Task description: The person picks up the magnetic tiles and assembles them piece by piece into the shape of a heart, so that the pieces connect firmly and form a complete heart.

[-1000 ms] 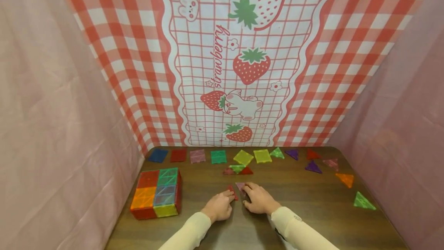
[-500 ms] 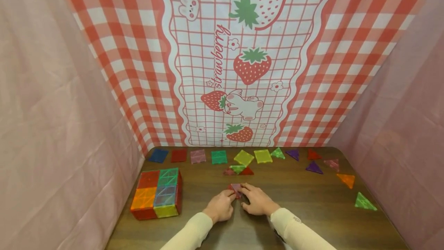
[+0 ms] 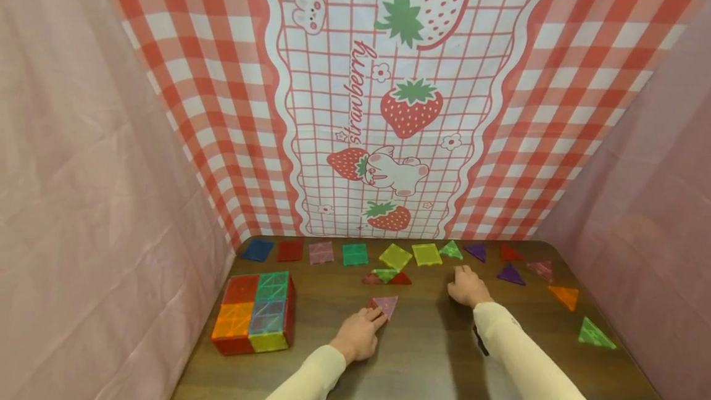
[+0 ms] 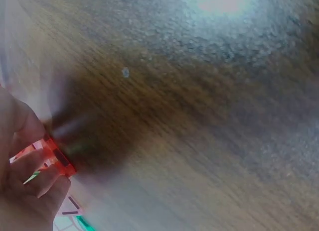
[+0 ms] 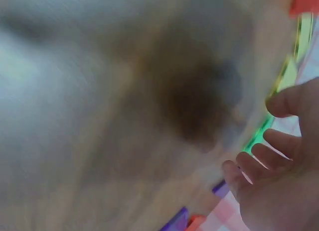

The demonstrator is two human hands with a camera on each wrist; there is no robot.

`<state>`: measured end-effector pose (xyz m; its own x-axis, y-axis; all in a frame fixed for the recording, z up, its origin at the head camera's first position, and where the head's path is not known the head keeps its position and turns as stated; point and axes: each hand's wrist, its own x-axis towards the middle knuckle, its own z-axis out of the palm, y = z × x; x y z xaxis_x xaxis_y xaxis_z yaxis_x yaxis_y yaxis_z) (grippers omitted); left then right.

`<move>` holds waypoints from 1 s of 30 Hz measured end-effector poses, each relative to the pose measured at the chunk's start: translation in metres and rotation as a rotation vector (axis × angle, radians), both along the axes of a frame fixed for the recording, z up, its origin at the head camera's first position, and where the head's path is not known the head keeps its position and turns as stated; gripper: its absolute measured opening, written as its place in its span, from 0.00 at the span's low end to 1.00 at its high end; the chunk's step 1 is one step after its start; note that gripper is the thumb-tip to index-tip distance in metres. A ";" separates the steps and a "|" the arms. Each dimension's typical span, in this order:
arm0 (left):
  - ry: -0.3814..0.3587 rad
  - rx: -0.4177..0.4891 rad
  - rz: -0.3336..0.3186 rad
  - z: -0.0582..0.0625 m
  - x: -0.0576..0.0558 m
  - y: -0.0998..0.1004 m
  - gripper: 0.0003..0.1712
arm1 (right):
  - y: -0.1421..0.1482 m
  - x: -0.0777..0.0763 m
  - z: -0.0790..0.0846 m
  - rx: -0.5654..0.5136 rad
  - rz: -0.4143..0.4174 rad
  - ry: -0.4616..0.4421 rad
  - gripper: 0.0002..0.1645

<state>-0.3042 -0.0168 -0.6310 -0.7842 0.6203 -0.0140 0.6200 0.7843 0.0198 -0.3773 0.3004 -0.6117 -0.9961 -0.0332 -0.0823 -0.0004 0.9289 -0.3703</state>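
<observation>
My left hand holds a red triangular magnetic tile down on the wooden table, thumb and fingers at its edges. Against that tile lies a pink triangular tile, close to the fingertips; the fingers partly cover the red one. My right hand is over the table further right, its fingers loosely bent with nothing in them in the right wrist view. Ahead of it lie a green triangle and a yellow square tile. Behind the pink tile lies a joined strip of pink, green and red triangles.
A block of stacked coloured tiles stands at the left. Square tiles, among them a teal one, line the back edge. Purple, orange and green triangles lie along the right. A checked cloth hangs behind.
The pink triangle has come up against the red one. My right hand has let go of it and moved right and away from me; the left hand stays at the tiles.
</observation>
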 end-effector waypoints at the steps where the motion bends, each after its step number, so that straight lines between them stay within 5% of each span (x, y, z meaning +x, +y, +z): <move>1: 0.002 -0.001 0.001 0.000 0.001 0.000 0.32 | 0.005 -0.005 0.003 0.003 -0.012 -0.039 0.36; 9: 0.006 -0.005 -0.003 -0.004 0.010 0.006 0.33 | 0.018 -0.027 0.004 0.008 -0.020 -0.120 0.44; 16: -0.069 0.037 0.006 -0.009 0.027 0.009 0.33 | 0.024 -0.012 -0.018 0.061 -0.054 -0.154 0.40; 23: -0.046 0.042 -0.004 0.001 0.013 0.005 0.32 | 0.033 -0.001 -0.012 0.181 -0.010 -0.047 0.27; 30: -0.089 0.014 0.050 0.007 0.005 0.003 0.32 | 0.037 0.018 -0.019 0.108 0.050 0.096 0.20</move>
